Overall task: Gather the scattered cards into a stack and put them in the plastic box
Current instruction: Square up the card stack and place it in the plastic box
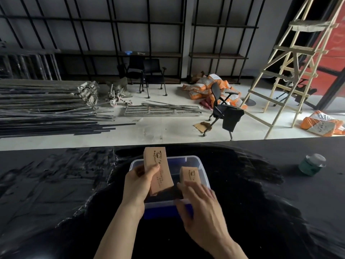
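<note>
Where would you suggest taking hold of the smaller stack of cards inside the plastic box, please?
Grip the smaller stack across its two long edges, coming from above. It stands on end in the plastic box against the right wall, so only its top is free. The right hand already has fingers at its near face, while the left hand holds the larger stack.

1. dim indoors; daylight enters from the far right, brightening the pale floor [168,131].
2. the black table [280,202] shows dull grey glare on its left and far right.
3. wide-angle bending curves the edges.
4. slight softness throughout; the near hands blur faintly.
</note>
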The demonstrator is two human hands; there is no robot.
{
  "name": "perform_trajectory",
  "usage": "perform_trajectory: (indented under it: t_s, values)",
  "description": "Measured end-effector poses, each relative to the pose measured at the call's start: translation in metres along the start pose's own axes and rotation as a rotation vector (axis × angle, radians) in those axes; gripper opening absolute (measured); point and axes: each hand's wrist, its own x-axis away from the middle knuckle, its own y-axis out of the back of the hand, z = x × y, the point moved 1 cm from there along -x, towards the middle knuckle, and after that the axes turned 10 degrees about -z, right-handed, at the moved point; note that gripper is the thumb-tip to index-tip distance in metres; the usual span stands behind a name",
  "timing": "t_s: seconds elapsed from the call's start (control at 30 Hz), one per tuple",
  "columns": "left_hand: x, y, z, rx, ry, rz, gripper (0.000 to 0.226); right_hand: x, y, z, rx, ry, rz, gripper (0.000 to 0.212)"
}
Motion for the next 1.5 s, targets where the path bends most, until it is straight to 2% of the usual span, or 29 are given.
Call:
perform_trajectory:
  t_s: [0.03, 0.1, 0.17, 0.23, 0.3, 0.37, 0.47, 0.6, 0.67, 0.8, 0.87, 0.93, 1.03, 1.2, 1.37, 1.5]
  values:
    - [-0.002, -0.007, -0.001, -0.023, -0.003, 0.013, 0.006, -0.006, 0.008, -0.015, 0.001, -0.073, -0.125, 0.051]
    - [-0.008, -0.018, -0.001, -0.091, 0.006, 0.018, 0.011, -0.017, 0.018, -0.052, 0.086, -0.207, -0.218, 0.058]
    - [-0.015, -0.029, 0.005, -0.169, 0.055, 0.019, 0.019, -0.02, 0.017, -0.094, 0.245, -0.311, -0.131, 0.067]
    - [-0.022, -0.039, 0.011, -0.232, 0.104, 0.033, 0.023, -0.016, 0.007, -0.128, 0.371, -0.397, 0.057, 0.075]
    - [-0.027, -0.046, 0.016, -0.308, 0.134, 0.036, 0.028, -0.007, -0.005, -0.149, 0.434, -0.457, 0.219, 0.08]
    - [-0.033, -0.053, 0.02, -0.387, 0.145, 0.044, 0.039, 0.002, -0.014, -0.156, 0.469, -0.481, 0.307, 0.082]
    - [-0.04, -0.061, 0.027, -0.489, 0.173, 0.039, 0.046, 0.011, -0.022, -0.159, 0.524, -0.487, 0.355, 0.083]
    - [-0.048, -0.064, 0.04, -0.633, 0.223, 0.059, 0.08, 0.013, -0.026, -0.16, 0.528, -0.468, 0.323, 0.083]
    - [-0.047, -0.068, 0.041, -0.705, 0.23, 0.086, 0.088, 0.013, -0.025, -0.161, 0.529, -0.466, 0.326, 0.083]
    - [-0.045, -0.071, 0.039, -1.042, 0.059, 0.122, 0.071, 0.013, -0.025, -0.161, 0.525, -0.474, 0.34, 0.084]
    - [-0.044, -0.071, 0.036, -1.114, 0.012, 0.165, 0.062, 0.012, -0.025, -0.161, 0.522, -0.474, 0.345, 0.085]
    - [-0.042, -0.073, 0.032, -1.114, 0.013, 0.204, 0.06, 0.013, -0.024, -0.161, 0.521, -0.474, 0.346, 0.085]
    - [-0.036, -0.075, 0.029, -1.106, 0.005, 0.167, 0.059, 0.013, -0.024, -0.161, 0.519, -0.477, 0.338, 0.085]
    - [-0.047, -0.075, 0.042, -1.082, -0.03, 0.186, 0.036, 0.013, -0.025, -0.162, 0.512, -0.476, 0.326, 0.087]
    - [-0.051, -0.075, 0.05, -1.023, -0.021, 0.257, 0.042, 0.012, -0.023, -0.16, 0.512, -0.462, 0.324, 0.099]
    - [-0.053, -0.077, 0.049, -1.045, -0.038, 0.285, 0.047, 0.013, -0.024, -0.16, 0.514, -0.463, 0.336, 0.095]
